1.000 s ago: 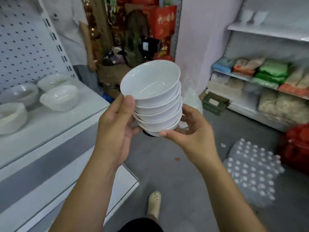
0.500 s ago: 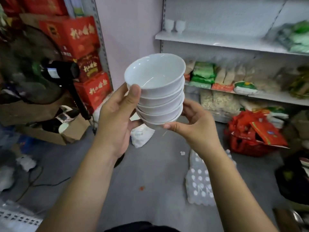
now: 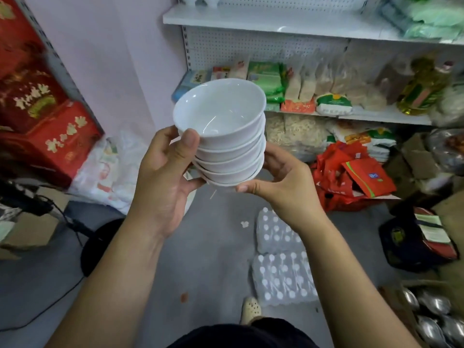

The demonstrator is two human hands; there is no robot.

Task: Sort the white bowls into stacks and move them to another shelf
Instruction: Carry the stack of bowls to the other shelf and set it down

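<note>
Both hands' grip unchanged, left hand [image 3: 163, 182], right hand [image 3: 286, 194] clasping bowl stack [image 3: 223, 136]; white shelf [image 3: 263, 20] now closer.

Plain white bowls [image 3: 221, 131] sit in the grip; left of it red boxes [image 3: 57, 144] bear gold figures; beyond it, green packets [image 3: 263, 74]; below, grey floor [image 3: 200, 247].
</note>
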